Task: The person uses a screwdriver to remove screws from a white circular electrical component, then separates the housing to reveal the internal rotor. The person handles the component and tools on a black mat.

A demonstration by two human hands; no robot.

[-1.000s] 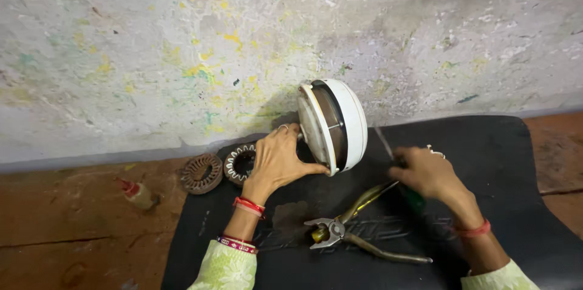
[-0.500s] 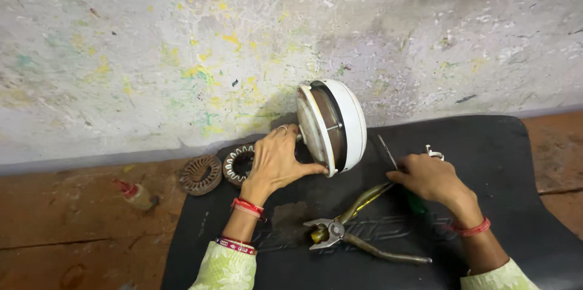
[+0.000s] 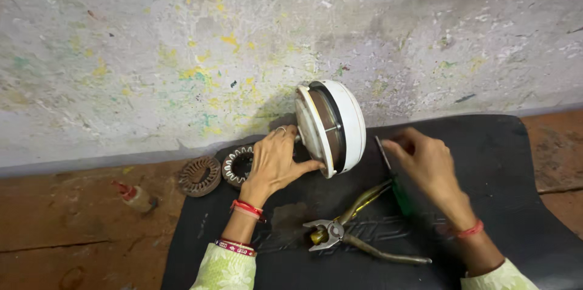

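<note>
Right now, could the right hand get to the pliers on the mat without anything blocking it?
Probably yes. The pliers lie open on the black mat just below the right hand, with bare mat between them. That hand does hold a green-handled screwdriver, so it would likely need to put it down first.

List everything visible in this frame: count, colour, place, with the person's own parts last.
Round white motor housing: one, white, on edge on the mat by the wall.
Black rubber mat: one, black, on the floor.
Metal pliers: one, yellowish handles, on the mat, jaws open.
Green-handled screwdriver: one, under the right hand.
Wound stator rings: two, brown and dark, left of the housing.
Small bottle: one, red-capped, on the floor.
Left hand: touching the housing.
Right hand: on the screwdriver.
</note>
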